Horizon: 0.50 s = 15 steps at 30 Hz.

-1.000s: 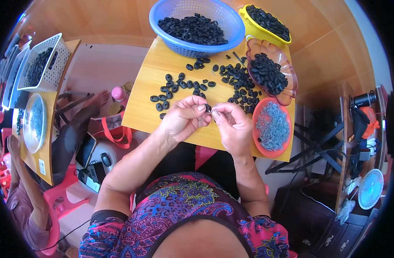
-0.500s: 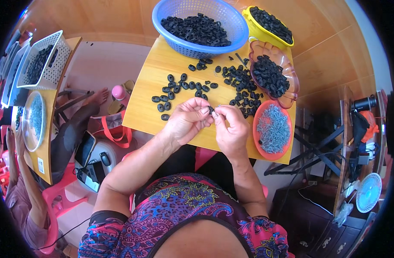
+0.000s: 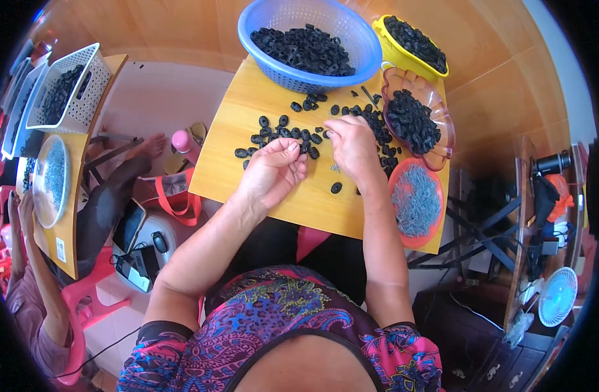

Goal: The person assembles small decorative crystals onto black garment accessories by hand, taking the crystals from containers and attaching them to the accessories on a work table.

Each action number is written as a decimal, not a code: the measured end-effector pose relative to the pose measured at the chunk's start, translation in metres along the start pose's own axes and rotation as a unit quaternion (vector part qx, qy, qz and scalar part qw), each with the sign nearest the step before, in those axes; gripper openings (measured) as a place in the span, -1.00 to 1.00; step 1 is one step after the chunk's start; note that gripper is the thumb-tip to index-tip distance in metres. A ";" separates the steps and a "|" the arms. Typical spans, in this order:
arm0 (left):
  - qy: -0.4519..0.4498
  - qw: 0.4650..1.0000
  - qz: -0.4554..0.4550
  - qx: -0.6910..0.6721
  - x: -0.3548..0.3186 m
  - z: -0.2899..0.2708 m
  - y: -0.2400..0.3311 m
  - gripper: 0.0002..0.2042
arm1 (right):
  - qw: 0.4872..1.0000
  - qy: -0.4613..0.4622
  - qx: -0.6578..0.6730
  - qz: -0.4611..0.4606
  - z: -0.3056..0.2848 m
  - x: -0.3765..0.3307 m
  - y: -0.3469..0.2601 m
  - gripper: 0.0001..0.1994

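My left hand (image 3: 273, 168) is closed, its thumb and forefinger pinching a small black oval plastic piece (image 3: 304, 148) over the near middle of the wooden table (image 3: 260, 209). To its right, my right hand (image 3: 354, 145) has thumb and fingertips pressed together close above the tabletop. A tiny dark part shows at those fingertips, too small to name. Several similar black oval pieces (image 3: 263, 122) lie scattered past my left hand. Another loose oval piece (image 3: 337, 187) rests nearer to me, beside a few small silvery bits (image 3: 335, 168).
A blue basket (image 3: 260, 65) and a yellow basket (image 3: 391, 46), both with black parts, stand at the far side. On the right are a clear brownish dish (image 3: 446, 134) of black parts and an orange tray (image 3: 404, 238) of small metal pieces. Another person's arms (image 3: 48, 287) show at left.
My hands have moved apart. The left has gone slightly left with the black piece; the right has moved up and away to the far side. A loose oval piece now shows on the near table.
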<state>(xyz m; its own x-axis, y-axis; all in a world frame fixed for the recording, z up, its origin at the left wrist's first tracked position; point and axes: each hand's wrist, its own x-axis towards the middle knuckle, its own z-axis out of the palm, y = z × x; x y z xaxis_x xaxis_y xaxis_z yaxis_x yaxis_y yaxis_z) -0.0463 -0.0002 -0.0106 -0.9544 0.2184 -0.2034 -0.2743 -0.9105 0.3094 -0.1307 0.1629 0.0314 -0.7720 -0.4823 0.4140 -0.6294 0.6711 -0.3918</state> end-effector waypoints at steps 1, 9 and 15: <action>-0.001 1.000 0.002 0.001 0.001 -0.001 0.001 -0.94 | 0.999 -0.032 -0.032 -0.018 0.007 0.006 0.004 -0.83; -0.001 1.000 -0.004 -0.007 0.000 -0.003 0.002 -0.92 | 0.982 -0.163 -0.095 -0.027 0.028 0.020 0.009 -0.79; -0.021 1.000 -0.022 -0.003 -0.001 0.001 -0.001 -0.90 | 0.982 -0.058 0.161 0.085 -0.002 -0.008 0.004 -0.87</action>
<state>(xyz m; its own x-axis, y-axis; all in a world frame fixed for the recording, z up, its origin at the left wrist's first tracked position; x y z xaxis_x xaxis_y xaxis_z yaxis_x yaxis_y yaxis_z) -0.0454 0.0009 -0.0099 -0.9455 0.2726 -0.1782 -0.3157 -0.9015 0.2961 -0.1272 0.1706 0.0280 -0.8618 -0.4515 0.2312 -0.4713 0.5443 -0.6940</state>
